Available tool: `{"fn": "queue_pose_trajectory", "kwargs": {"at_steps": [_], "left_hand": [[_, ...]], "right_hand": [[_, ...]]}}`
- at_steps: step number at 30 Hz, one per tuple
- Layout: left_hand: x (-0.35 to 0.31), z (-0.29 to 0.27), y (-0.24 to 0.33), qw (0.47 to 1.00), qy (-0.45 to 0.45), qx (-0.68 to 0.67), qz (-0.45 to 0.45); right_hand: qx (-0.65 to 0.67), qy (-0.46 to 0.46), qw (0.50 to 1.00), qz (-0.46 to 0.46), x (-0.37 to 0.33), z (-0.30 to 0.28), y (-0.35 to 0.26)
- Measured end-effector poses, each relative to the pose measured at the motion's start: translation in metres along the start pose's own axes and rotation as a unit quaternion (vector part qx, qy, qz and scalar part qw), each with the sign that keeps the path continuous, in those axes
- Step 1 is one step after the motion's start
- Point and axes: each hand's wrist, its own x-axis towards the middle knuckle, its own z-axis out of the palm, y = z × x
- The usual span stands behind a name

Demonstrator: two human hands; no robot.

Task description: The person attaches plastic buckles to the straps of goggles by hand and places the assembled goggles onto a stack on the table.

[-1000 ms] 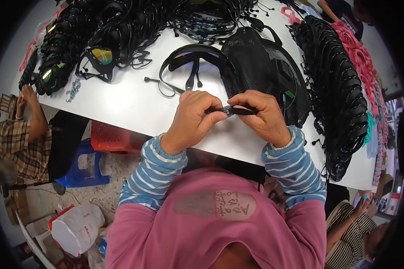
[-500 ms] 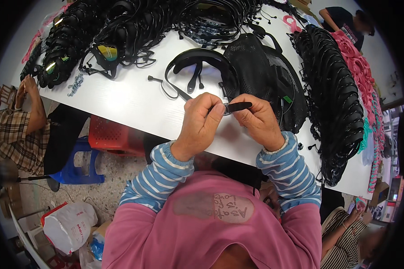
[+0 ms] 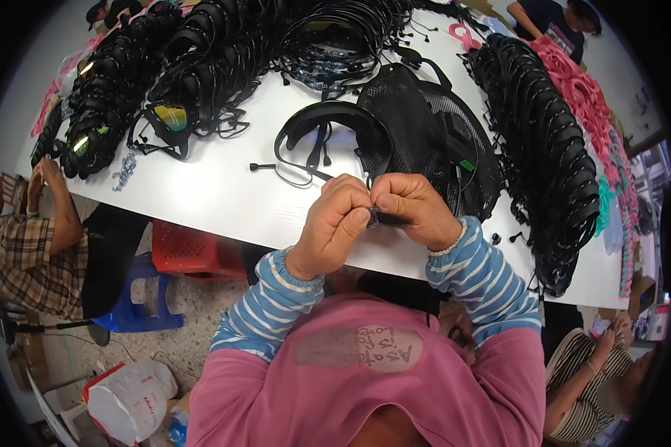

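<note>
black, a small buckle (image 3: 374,217) sits near the worktop's (image 3: 224,179) front edge, pinched in your left hand's (image 3: 331,223) grip. your right hand's (image 3: 416,210) grip is pressed together beside it, contents hidden. the strap, jutting out half a second ago, is now mostly covered; work centres on the buckle.

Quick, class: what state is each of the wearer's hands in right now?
Left hand: closed, pinching a small, dark, glossy, buckle-like piece.
Right hand: closed, pinching a flat black strap beside that piece, mostly hidden by the fingers.
</note>
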Motion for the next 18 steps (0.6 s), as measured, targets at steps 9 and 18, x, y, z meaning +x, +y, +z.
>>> {"fn": "queue_pose_trajectory", "kwargs": {"at_steps": [9, 18], "left_hand": [[-0.01, 0.001, 0.002, 0.995, -0.004, -0.093, 0.023], [-0.01, -0.004, 0.003, 0.993, 0.072, -0.064, -0.075]], "right_hand": [[-0.153, 0.056, 0.987, -0.001, -0.004, -0.003, 0.004], [-0.218, 0.058, 0.974, 0.005, -0.01, -0.005, -0.008]]}}
